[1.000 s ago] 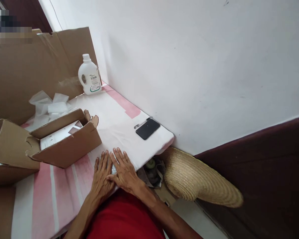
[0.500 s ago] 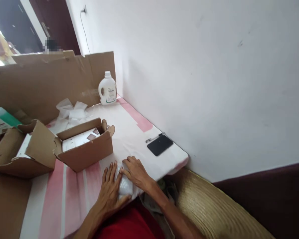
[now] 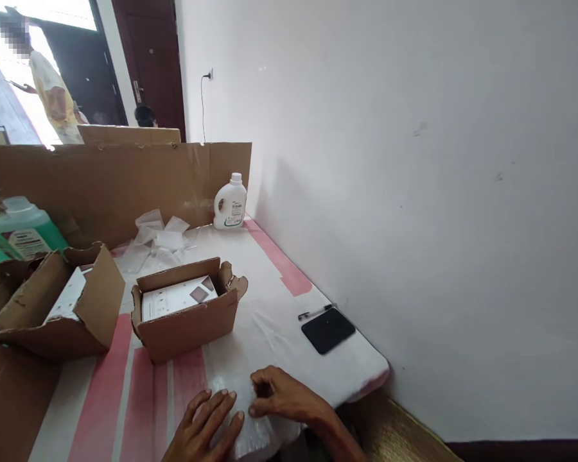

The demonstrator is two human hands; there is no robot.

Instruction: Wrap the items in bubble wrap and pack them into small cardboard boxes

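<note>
A clear, wrinkled plastic wrap or bag [image 3: 255,439] lies at the near edge of the table; whatever it may contain I cannot make out. My left hand [image 3: 206,427] rests on its left side with the fingers spread. Over its right side is my right hand [image 3: 289,396], fingers curled and the thumb apart from them, with no object visible between. Just beyond both hands stands an open cardboard box [image 3: 187,333] holding white printed boxes [image 3: 171,300].
More cardboard boxes [image 3: 52,340] stand at the left, by a green liquid jug [image 3: 24,231]. Plastic bags [image 3: 158,240] and a white bottle [image 3: 231,202] sit before a cardboard panel [image 3: 125,176]. A phone-like black slab [image 3: 328,330] and a pen [image 3: 313,313] lie rightward. A person [image 3: 55,96] stands beyond.
The view has tilted up, so the table things sit lower. My right hand has lifted its fingers from the flat pose into a curl; my left hand remains on the plastic.
</note>
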